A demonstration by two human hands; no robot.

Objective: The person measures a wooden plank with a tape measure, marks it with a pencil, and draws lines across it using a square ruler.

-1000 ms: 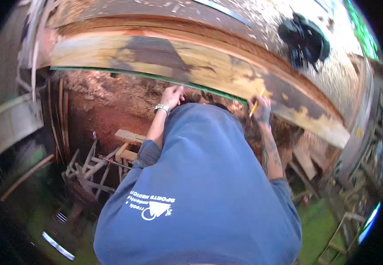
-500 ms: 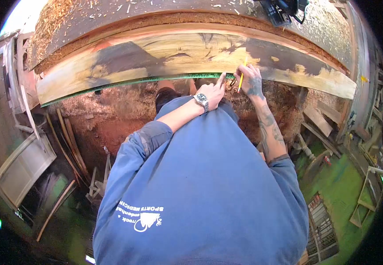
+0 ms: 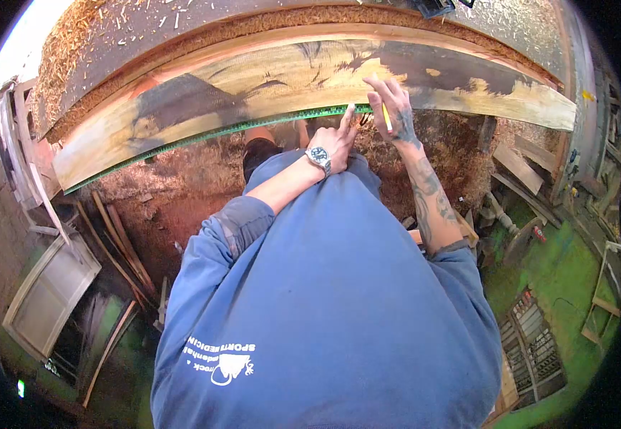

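Observation:
A long wooden board (image 3: 282, 75) with dark stained patches stretches across the bench in front of me. Along its near edge runs the green blade of a tape measure (image 3: 203, 134). My left hand (image 3: 333, 146), with a watch on the wrist, is at the right end of this blade. Its index finger points onto the blade at the board's edge, while the other fingers curl underneath, partly hidden. Just to the right, my right hand (image 3: 395, 114) holds a yellow pencil (image 3: 387, 119) between its fingers, with the fingertips over the board.
Wood shavings (image 3: 81, 43) cover the bench behind the board. A framed panel (image 3: 51, 297) leans at the lower left, near several long strips (image 3: 128, 247). Wood offcuts (image 3: 518, 168) lie at the right, and a slatted grate (image 3: 534, 343) is on the green floor.
The view has shifted slightly, so the board appears higher. My right hand has lifted its fingers further over the board, with the pencil still held. The left index finger remains at the tape.

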